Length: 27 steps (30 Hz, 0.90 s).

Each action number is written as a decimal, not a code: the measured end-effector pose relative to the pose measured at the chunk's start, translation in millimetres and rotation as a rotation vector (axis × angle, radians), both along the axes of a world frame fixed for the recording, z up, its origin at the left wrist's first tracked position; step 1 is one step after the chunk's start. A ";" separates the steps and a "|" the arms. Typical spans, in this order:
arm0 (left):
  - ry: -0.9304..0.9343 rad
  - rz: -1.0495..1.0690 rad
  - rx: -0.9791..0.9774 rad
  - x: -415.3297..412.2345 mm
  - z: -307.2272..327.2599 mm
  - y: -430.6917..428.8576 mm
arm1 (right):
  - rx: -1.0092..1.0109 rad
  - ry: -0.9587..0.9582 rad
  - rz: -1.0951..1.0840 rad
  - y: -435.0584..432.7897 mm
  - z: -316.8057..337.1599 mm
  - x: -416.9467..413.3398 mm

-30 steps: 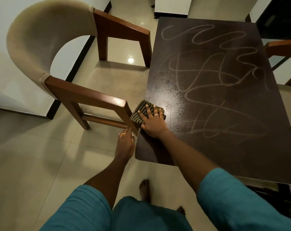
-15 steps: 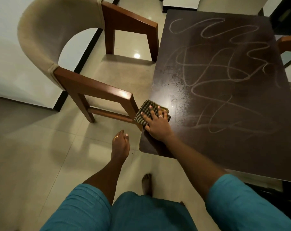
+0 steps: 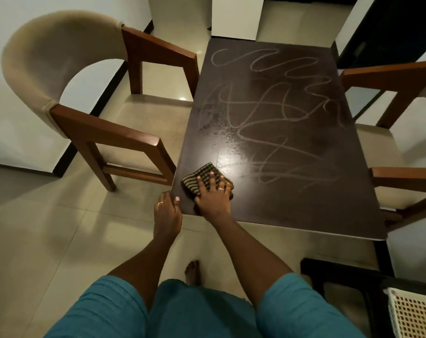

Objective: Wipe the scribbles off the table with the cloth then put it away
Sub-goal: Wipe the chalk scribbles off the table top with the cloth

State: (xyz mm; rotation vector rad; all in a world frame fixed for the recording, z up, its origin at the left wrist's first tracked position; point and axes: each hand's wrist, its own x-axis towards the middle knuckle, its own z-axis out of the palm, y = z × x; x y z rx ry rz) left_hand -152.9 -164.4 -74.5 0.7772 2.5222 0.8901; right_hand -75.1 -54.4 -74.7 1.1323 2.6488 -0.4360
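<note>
A dark brown table carries white chalk scribbles over most of its top. A folded checked cloth lies near the table's near-left corner. My right hand presses flat on the cloth, fingers spread over it. Beside it, my left hand holds the table's near-left corner, thumb on top of the edge. A glossy patch just beyond the cloth shows no chalk lines.
A wooden armchair with a beige curved back stands left of the table, its arm close to the table edge. Another armchair is on the right. A white perforated basket sits at the lower right. My bare foot is on tiled floor.
My left hand has risen from hanging beside the chair arm and now grips the table corner. My right hand still presses the cloth at the same corner. The view has shifted left.
</note>
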 end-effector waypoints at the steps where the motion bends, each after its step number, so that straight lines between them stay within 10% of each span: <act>1: 0.025 -0.022 -0.017 5.4 0.8 2.2 | 0.010 -0.007 -0.057 10.2 1.1 11.7; 15: 0.064 -0.113 -0.111 48.2 -5.4 21.4 | 0.020 -0.160 -0.783 151.9 12.6 260.7; 27: 0.017 0.028 -0.138 1.9 -15.2 -6.2 | 0.066 -0.070 -0.753 94.6 1.7 137.0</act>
